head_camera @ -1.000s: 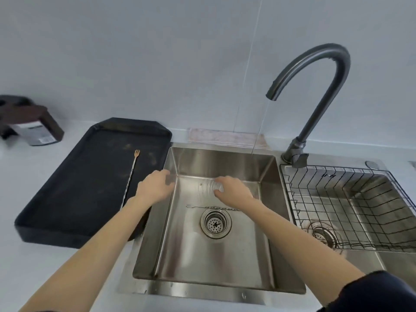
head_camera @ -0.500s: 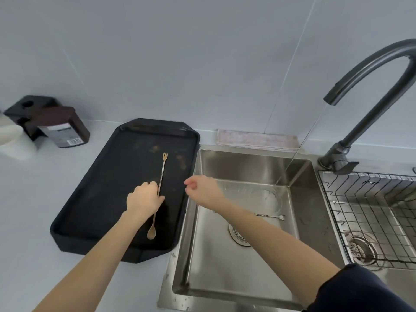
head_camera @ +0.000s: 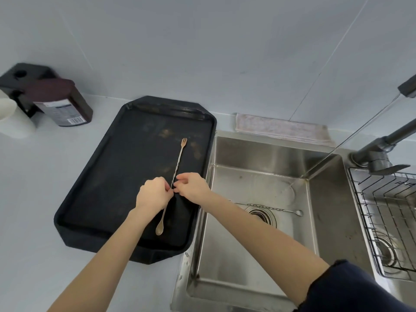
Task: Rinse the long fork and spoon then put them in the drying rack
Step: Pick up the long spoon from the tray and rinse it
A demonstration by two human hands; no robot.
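A long gold stirrer (head_camera: 177,162) with a fork at its far end and a spoon bowl at its near end lies on the black tray (head_camera: 94,181). My left hand (head_camera: 154,193) and my right hand (head_camera: 192,186) both pinch its twisted shaft near the middle. A long silver spoon (head_camera: 276,208) lies across the drain in the left sink basin (head_camera: 252,251). The wire drying rack (head_camera: 387,217) sits in the right basin.
A thin stream of water runs from the dark faucet (head_camera: 382,149) into the back right of the left basin. A folded cloth (head_camera: 281,129) lies behind the sink. A brown bottle (head_camera: 60,104) and a white cup (head_camera: 11,118) stand at the far left.
My hands left the sink basin and moved left to the tray. My left hand reached the gold stirrer first, then my right hand joined it on the shaft. The view turned left.
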